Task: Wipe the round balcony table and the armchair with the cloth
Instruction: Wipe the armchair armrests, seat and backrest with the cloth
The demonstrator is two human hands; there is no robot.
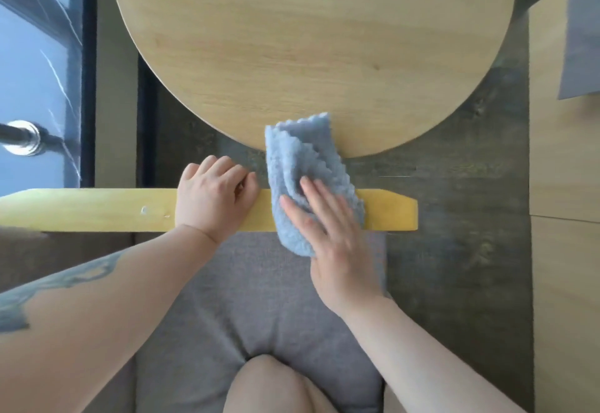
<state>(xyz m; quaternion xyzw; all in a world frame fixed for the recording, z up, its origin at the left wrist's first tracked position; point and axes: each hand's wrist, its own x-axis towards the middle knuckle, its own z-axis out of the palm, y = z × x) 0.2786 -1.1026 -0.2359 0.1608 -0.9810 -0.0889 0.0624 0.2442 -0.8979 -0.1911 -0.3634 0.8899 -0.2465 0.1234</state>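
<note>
1. Grey seat cushion (259, 299) of the armchair lies closest below the camera, under both forearms, with a bare knee at the bottom edge; it reaches up to the yellow wooden armrest (97, 209) on which both hands rest.
2. Beyond the fingertips spreads the round surface (308, 39), pale wood; its near rim sits just past the cloth's far end.
3. Across the armrest, draped from that rim down toward the cushion, is the blue cloth (302, 165), bunched in soft folds under the right hand. It looks light, limp and fluffy, so I judge a flat palm will steer it better than a pinch.
4. Right hand (331, 234) presses the cloth with straight, spread fingers (311, 188).
5. Left hand (211, 198), just beside the cloth, has its fingers curled over the armrest's far edge, seemingly steadying the chair.
</note>
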